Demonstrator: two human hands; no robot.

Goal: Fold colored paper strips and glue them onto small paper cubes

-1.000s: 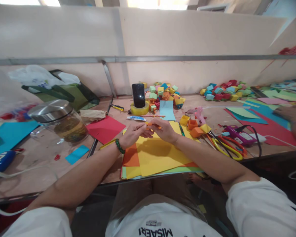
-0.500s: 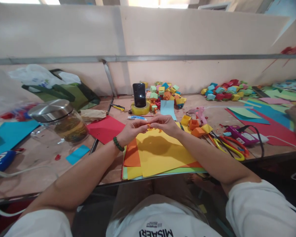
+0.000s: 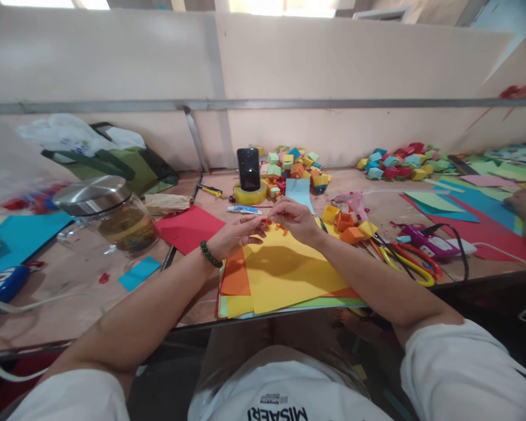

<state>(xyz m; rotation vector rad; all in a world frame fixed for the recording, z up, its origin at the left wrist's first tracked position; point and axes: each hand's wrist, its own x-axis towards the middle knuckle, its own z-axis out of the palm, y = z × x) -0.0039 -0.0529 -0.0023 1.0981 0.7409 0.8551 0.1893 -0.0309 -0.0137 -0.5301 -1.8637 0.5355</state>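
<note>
Small bright-orange piece [image 3: 266, 222], exact shape and material too small to make out, sits between the person's hands above the far edge of the large yellow rectangular paper sheet [image 3: 293, 269]. Versus half a second ago, the hands have eased slightly apart: left hand [image 3: 236, 235] has its fingers loosely spread beside the orange piece; right hand [image 3: 298, 222] has thumb and fingertips drawn together near it. Cannot tell which hand grips it. Reads as a grip adjustment, handling of the piece probably unfinished. Beyond the yellow sheet: white-and-blue squeeze tube [image 3: 244, 210], pale-blue paper rectangle [image 3: 298, 193], pile of multicoloured paper cubes [image 3: 296, 166]. Right of the sheet: orange and yellow paper boxes [image 3: 350, 235], pink plastic glue gun [image 3: 356, 203]. Left of it: red paper sheet [image 3: 188, 229], metal-lidded clear glass jar [image 3: 123, 227].
</note>
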